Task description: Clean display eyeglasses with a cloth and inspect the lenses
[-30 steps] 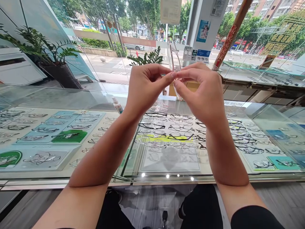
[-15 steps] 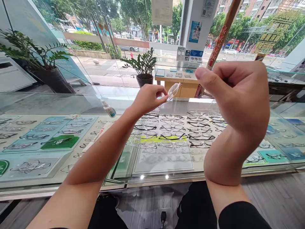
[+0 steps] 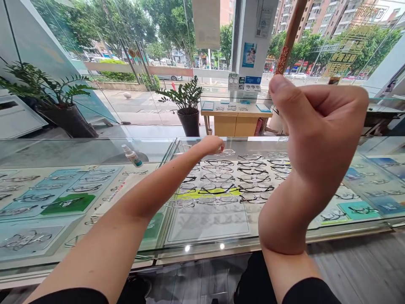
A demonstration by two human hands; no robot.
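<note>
My left hand (image 3: 212, 145) stretches to the far side of the glass counter, its fingers bent down and pinched, partly turned from view. At its fingertips is a pair of thin-framed eyeglasses (image 3: 229, 152), low over the farthest row of frames. My right hand (image 3: 325, 122) is raised close to the camera on the right, curled into a fist with the thumb along its side. Its fingertips are hidden, and nothing shows sticking out. Below both hands, rows of eyeglasses (image 3: 218, 177) lie in the display.
A small white spray bottle (image 3: 132, 156) is on the counter top at left. More eyeglasses lie on blue and green cards (image 3: 68, 203). Beyond the counter are potted plants (image 3: 188, 120), a wooden display cabinet (image 3: 236, 125) and a glass shopfront.
My left hand has gone from holding the eyeglasses up above the counter to lower and farther forward at the back row. My right hand stays raised in a fist. The view has tilted up slightly.
</note>
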